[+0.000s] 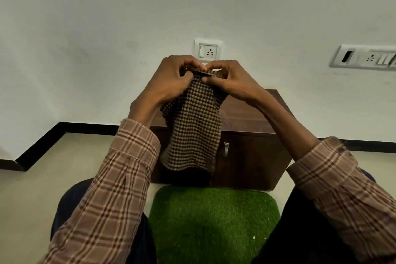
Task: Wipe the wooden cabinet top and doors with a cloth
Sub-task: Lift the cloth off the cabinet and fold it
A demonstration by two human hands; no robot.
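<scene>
A brown checked cloth (pixel 192 126) hangs in the air in front of me, held by its top edge. My left hand (pixel 171 79) pinches the left part of that edge and my right hand (pixel 231 79) pinches the right part, fingertips nearly touching. Behind and below the cloth stands a low dark wooden cabinet (pixel 252 122) against the wall. A metal handle (pixel 226 149) shows on its front door; the cloth hides the middle of the cabinet's top and the left part of its doors.
A green grass-textured mat (pixel 214 221) lies on the floor between my knees, right in front of the cabinet. A wall socket (pixel 208 51) sits above the cabinet, and a switch panel (pixel 364 58) is at the right. Black skirting (pixel 64 128) runs along the wall.
</scene>
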